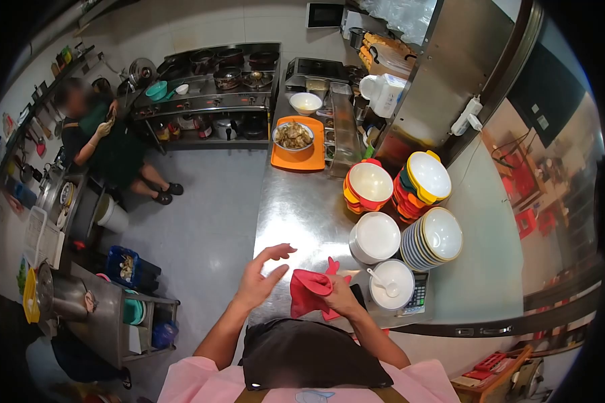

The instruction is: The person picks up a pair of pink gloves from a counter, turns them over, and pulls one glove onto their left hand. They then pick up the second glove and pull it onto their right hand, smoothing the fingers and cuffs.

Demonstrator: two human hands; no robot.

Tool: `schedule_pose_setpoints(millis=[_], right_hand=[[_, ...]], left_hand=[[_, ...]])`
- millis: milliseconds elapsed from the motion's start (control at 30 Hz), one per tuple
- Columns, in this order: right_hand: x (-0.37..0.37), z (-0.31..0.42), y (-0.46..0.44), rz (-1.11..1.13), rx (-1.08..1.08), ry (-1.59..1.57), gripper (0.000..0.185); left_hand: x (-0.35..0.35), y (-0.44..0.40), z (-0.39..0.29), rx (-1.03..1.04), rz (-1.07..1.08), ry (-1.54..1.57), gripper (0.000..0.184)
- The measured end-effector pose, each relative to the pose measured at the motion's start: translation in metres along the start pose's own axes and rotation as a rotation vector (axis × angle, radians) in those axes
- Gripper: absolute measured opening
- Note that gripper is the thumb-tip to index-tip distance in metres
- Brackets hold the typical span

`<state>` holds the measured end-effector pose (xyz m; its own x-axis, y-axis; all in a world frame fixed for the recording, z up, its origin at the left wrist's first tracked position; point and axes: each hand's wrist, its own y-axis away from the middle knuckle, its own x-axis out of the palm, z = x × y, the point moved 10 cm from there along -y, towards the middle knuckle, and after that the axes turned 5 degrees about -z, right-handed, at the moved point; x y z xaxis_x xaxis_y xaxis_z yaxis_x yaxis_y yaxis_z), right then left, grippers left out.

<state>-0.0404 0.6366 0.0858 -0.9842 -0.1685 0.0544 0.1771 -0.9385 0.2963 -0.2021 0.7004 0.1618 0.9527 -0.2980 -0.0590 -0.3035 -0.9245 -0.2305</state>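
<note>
My right hand [343, 297] grips a red rubber glove [308, 293], its wide cuff facing left and its fingers showing above and below my hand. To the left of the glove, my left hand [264, 277] is raised with fingers apart and nothing in it. Both hands are over the near end of the steel counter [282, 215]. Just right of my right hand sits a white bowl [398, 281] with a white spoon [383, 285] in it. A calculator [418, 295] lies partly hidden beside that bowl.
Stacked white bowls [375, 235], striped bowls [444, 232] and colourful handled bowls [370, 183] line the counter's right side. Farther back, an orange tray [298, 161] bears a bowl of food [294, 136]. A person [107, 141] is at the left, near the stove [208, 101].
</note>
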Motion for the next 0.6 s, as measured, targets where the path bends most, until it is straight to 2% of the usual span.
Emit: schedule_pose_setpoints(millis=[67, 167, 200, 300, 333, 433, 467, 567, 600], right_hand=[[-0.002, 0.024, 0.0, -0.052, -0.205, -0.003, 0.036], [0.011, 0.05, -0.001, -0.02, -0.488, 0.195, 0.04], [0.02, 0.067, 0.002, -0.025, -0.57, 0.329, 0.039], [0.044, 0.107, 0.01, -0.037, -0.656, 0.459, 0.034], [0.049, 0.106, 0.006, -0.014, -0.622, 0.46, 0.032], [0.059, 0.137, 0.019, -0.124, -0.799, 0.684, 0.036], [0.059, 0.137, 0.016, -0.098, -0.762, 0.627, 0.039], [0.074, 0.136, 0.016, 0.075, -0.687, 0.531, 0.042], [0.079, 0.133, 0.015, 0.13, -0.659, 0.506, 0.042]], left_hand=[[-0.005, 0.003, 0.018, 0.003, 0.046, 0.049, 0.071], [0.02, 0.024, 0.029, -0.071, 0.239, 0.105, 0.099], [0.026, 0.028, 0.029, -0.153, 0.28, 0.149, 0.112], [0.021, 0.023, 0.031, -0.174, 0.289, 0.217, 0.109], [0.011, 0.016, 0.017, -0.135, 0.251, 0.094, 0.098], [0.004, 0.02, 0.004, -0.206, 0.327, 0.084, 0.083], [0.007, 0.025, 0.003, -0.278, 0.406, 0.032, 0.076], [0.02, 0.045, 0.007, -0.249, 0.549, 0.154, 0.069], [0.024, 0.048, 0.001, -0.249, 0.529, 0.239, 0.062]])
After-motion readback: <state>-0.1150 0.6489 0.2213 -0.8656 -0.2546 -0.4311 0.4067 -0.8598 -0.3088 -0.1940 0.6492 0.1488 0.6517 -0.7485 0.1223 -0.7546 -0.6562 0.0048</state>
